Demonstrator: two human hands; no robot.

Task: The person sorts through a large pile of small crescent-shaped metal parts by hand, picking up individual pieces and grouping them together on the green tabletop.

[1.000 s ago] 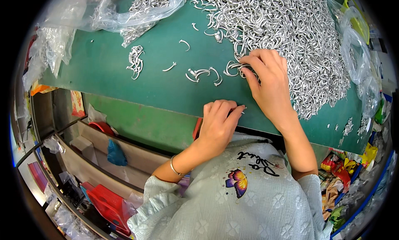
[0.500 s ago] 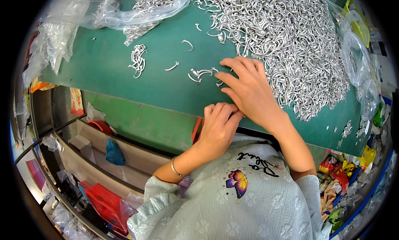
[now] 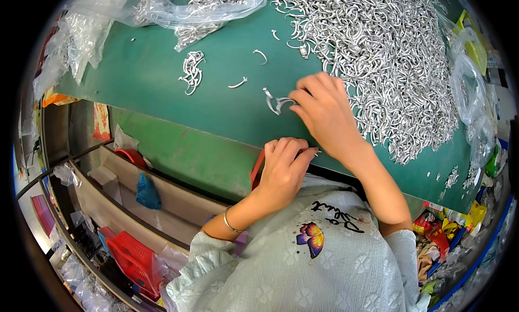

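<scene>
My right hand (image 3: 327, 109) is over the green table, thumb and fingertips closed at the end of small curved silver metal pieces (image 3: 278, 103). Its fingers are slightly blurred by motion. Down at the table's near edge, my left hand (image 3: 285, 165) is closed, and the tip of a small silver piece (image 3: 318, 153) sticks out beside its thumb; the rest is hidden in the fingers. A large heap of the same curved pieces (image 3: 389, 68) spreads to the right of my right hand. Further left lies a small cluster of them (image 3: 192, 72), with a single piece (image 3: 238, 83) between.
Clear plastic bags (image 3: 216, 14) with more pieces are at the far left, and another plastic bag (image 3: 467, 68) hangs at the right edge. Below the green tabletop (image 3: 151, 90) are a shelf holding a blue bag (image 3: 147, 192) and a red basket (image 3: 132, 260). Colourful wrappers (image 3: 438, 228) lie lower right.
The view has shifted slightly, moving the table things rightward in it. My right hand has drawn away from my left hand, and its fingers have closed at the loose pieces. My left hand stays at the edge.
</scene>
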